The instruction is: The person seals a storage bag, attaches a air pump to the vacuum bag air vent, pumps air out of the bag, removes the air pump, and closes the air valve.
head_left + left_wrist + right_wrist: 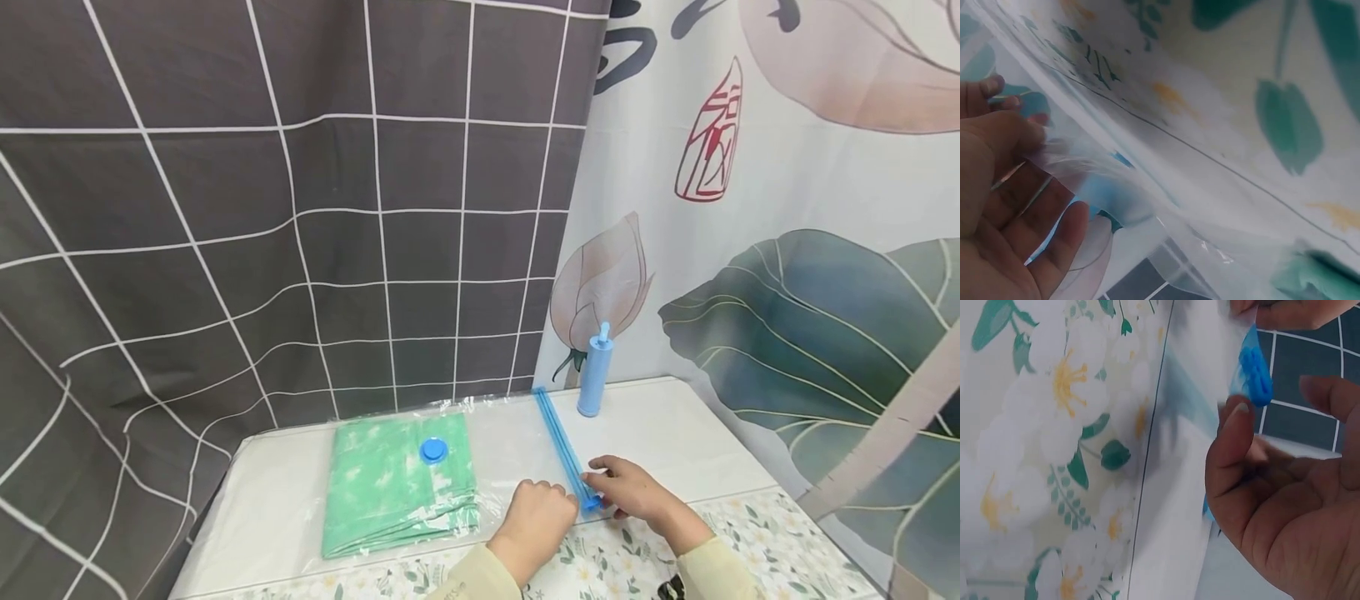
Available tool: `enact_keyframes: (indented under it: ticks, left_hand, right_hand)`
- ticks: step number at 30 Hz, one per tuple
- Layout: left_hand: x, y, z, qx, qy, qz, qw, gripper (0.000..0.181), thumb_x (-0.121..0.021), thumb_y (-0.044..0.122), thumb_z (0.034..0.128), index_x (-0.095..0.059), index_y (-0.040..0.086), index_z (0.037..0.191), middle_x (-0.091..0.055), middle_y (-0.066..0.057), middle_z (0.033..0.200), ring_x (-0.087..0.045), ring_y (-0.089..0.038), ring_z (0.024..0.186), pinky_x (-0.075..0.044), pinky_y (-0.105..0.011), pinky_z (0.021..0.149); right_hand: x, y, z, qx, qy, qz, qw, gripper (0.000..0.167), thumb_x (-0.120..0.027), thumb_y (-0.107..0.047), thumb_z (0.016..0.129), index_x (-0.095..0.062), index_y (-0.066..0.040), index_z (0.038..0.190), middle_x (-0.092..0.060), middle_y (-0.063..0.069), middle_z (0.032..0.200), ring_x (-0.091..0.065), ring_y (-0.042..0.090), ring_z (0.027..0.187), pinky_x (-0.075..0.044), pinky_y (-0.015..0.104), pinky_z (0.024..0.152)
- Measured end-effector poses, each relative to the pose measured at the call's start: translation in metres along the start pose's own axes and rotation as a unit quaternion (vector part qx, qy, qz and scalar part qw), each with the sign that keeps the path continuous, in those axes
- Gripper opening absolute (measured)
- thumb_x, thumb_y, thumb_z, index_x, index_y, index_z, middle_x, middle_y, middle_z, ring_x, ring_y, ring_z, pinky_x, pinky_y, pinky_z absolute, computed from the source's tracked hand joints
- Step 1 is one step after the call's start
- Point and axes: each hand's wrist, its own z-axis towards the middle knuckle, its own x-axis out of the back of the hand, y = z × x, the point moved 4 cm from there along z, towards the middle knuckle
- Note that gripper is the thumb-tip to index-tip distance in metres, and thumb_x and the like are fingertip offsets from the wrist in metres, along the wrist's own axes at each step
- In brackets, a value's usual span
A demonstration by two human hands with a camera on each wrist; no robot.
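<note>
Diagonally, blue ribbed plastic closure strip (pixel 559 437): laid with its long axis from far left to near right, along the right edge of the clear plastic storage bag (pixel 507 446).
Strip's near end: flanked by both hands; overlapped from the right by the right hand (pixel 633 492), the nearer one.
Left hand (pixel 536 521): bag film pinched just left of the strip.
Right fingers: bent about the near end; whether anything is gripped cannot be told.
Strip's far end: touched by neither hand.
</note>
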Motion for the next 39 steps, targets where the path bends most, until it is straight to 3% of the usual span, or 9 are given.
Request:
enact_keyframes:
  ticks: [4,8,16,23,33,39]
  left_hand:
    - [0.002,0.000,-0.001,0.007,0.019,0.007,0.9998,0.010,-0.088,0.035,0.0940,-0.086,0.032,0.103,-0.080,0.011,0.084,-0.069,-0.006,0.070,-0.057,-0.024,0.060]
    - [0.006,0.000,0.000,0.010,0.030,0.013,0.9994,0.009,-0.088,0.034,0.0940,-0.086,0.031,0.103,-0.080,0.011,0.083,-0.068,-0.006,0.069,-0.055,-0.025,0.057]
    - [0.011,0.002,0.002,0.007,0.063,0.017,0.9979,0.007,-0.088,0.034,0.0948,-0.087,0.032,0.102,-0.080,0.012,0.082,-0.067,-0.004,0.066,-0.053,-0.022,0.055]
    - [0.014,0.003,0.004,0.000,0.107,0.018,0.9941,0.004,-0.087,0.032,0.0960,-0.088,0.033,0.100,-0.079,0.014,0.079,-0.064,-0.001,0.062,-0.050,-0.019,0.052]
    - [0.014,0.000,0.007,0.008,0.100,0.002,0.9949,0.014,-0.092,0.032,0.0925,-0.088,0.030,0.106,-0.082,0.012,0.084,-0.065,-0.002,0.064,-0.053,-0.019,0.052]
    - [0.016,-0.001,0.008,0.020,0.140,0.009,0.9899,0.012,-0.094,0.030,0.0895,-0.086,0.028,0.099,-0.078,0.012,0.079,-0.064,-0.002,0.063,-0.052,-0.020,0.049]
  right_hand:
    - [0.002,0.002,-0.005,-0.004,-0.016,0.028,0.9995,0.056,-0.074,-0.026,0.106,-0.061,0.008,0.149,-0.075,0.012,0.094,-0.070,0.020,0.075,-0.064,0.034,0.063]
    - [0.003,0.004,-0.007,0.001,-0.030,0.053,0.9981,0.050,-0.075,-0.018,0.106,-0.061,0.007,0.146,-0.076,0.009,0.085,-0.068,0.017,0.069,-0.060,0.031,0.061]
    - [0.003,-0.002,-0.006,0.028,-0.042,0.087,0.9949,0.035,-0.075,-0.011,0.105,-0.057,0.005,0.131,-0.077,0.007,0.083,-0.067,0.015,0.067,-0.058,0.029,0.061]
    - [0.004,-0.007,-0.006,0.023,-0.022,0.102,0.9942,0.028,-0.074,-0.004,0.104,-0.052,0.001,0.119,-0.077,0.008,0.081,-0.068,0.014,0.065,-0.064,0.027,0.061]
    - [0.002,-0.015,-0.003,0.011,-0.008,0.116,0.9932,0.027,-0.073,-0.001,0.103,-0.049,0.001,0.116,-0.075,0.007,0.076,-0.069,0.012,0.063,-0.064,0.026,0.059]
    - [0.004,-0.017,-0.001,0.009,-0.008,0.115,0.9933,0.024,-0.074,-0.003,0.103,-0.051,0.000,0.112,-0.074,0.007,0.077,-0.069,0.012,0.062,-0.063,0.025,0.057]
